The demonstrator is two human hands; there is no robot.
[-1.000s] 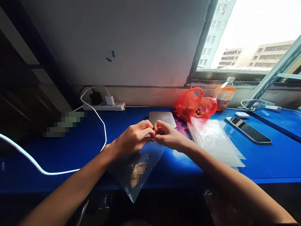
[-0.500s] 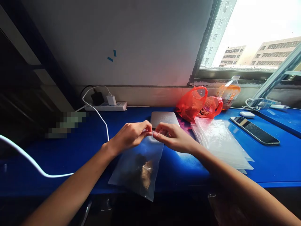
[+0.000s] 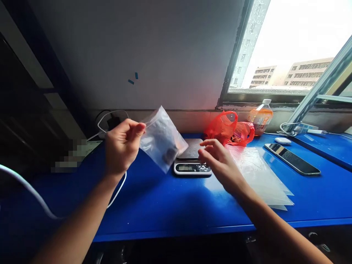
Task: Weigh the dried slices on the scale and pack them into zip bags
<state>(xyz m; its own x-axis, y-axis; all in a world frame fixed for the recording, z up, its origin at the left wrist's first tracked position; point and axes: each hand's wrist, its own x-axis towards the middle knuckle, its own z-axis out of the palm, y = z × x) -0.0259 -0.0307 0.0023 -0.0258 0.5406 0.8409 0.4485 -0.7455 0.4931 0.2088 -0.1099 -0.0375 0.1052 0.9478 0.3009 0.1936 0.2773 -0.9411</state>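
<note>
Pinched by one edge in my left hand [image 3: 125,141] is a clear plastic zip bag [image 3: 161,134], raised and tilted above the table. Dark and brownish lumps show through its lower corner; their kind I cannot make out. Behind the bag's lower right side stands a small digital scale [image 3: 193,168] with a metal plate and a lit display. My right hand [image 3: 216,159] hovers at the scale's right side, fingers curved and apart, with nothing in it. To its right lies a stack of clear plastic bags [image 3: 258,176].
A red plastic bag [image 3: 221,128] and a bottle of orange drink [image 3: 261,117] stand by the wall. A phone [image 3: 293,158] and a white earbud case [image 3: 282,140] lie at the right. A white cable [image 3: 118,190] runs across the blue table [image 3: 176,212] at left.
Both hands were together at the bag's top edge as it hung down. My left hand has lifted the bag up and left; my right hand has let go and moved right.
</note>
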